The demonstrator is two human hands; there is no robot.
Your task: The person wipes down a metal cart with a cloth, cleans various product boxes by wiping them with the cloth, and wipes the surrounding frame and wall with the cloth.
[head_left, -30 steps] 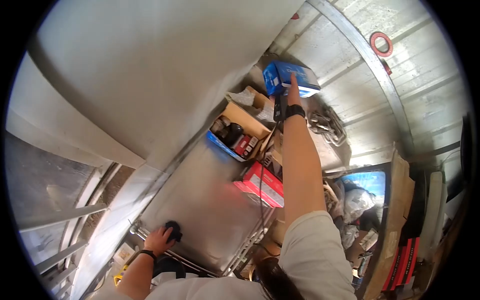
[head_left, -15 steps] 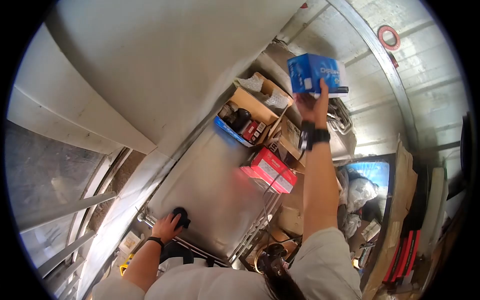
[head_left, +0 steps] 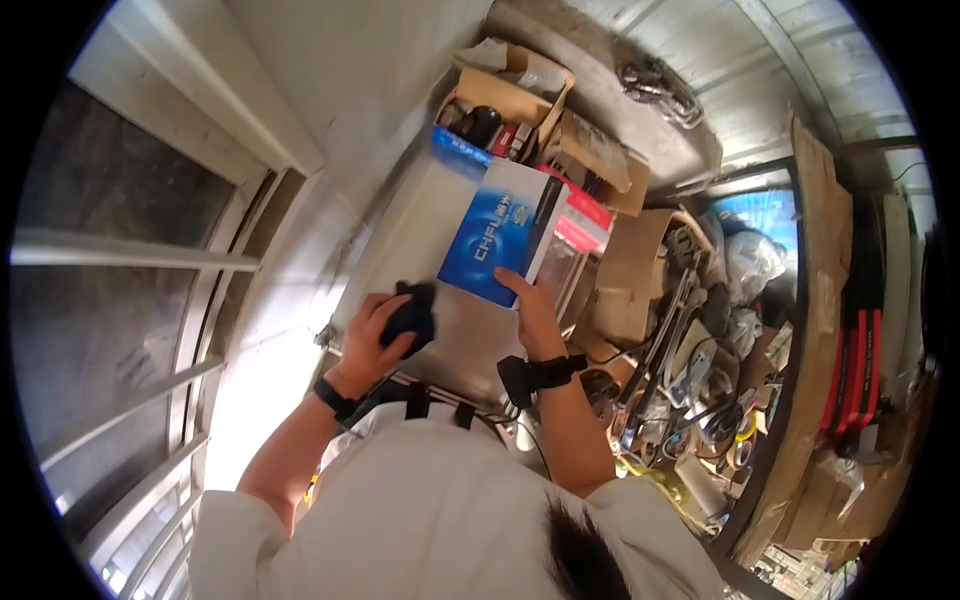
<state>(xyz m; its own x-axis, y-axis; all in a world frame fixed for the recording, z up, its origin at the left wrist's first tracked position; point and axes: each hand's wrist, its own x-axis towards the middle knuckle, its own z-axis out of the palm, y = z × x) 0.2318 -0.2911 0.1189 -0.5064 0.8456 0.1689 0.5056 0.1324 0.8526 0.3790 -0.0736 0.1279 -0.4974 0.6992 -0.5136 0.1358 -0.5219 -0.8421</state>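
My right hand point(head_left: 532, 308) grips a blue and white cardboard box point(head_left: 492, 232) by its near edge, thumb on the printed top face. The box is tilted over a smooth metal tabletop point(head_left: 400, 240). In my left hand point(head_left: 372, 340) is a bunched black cloth point(head_left: 410, 318), fingers curled round it, just left of the box. A red and white box point(head_left: 585, 222) lies behind the blue one, partly hidden by it.
At the table's far end stands an open carton point(head_left: 500, 85) with dark items inside. Brown cartons point(head_left: 590, 150) sit beside it. Tools and cables clutter a shelf point(head_left: 690, 370) on the right. A barred window point(head_left: 130, 255) is at the left.
My right hand has brought the blue box down and toward me, from high at the right to over the table. My left hand has lifted the black cloth and moved nearer the box.
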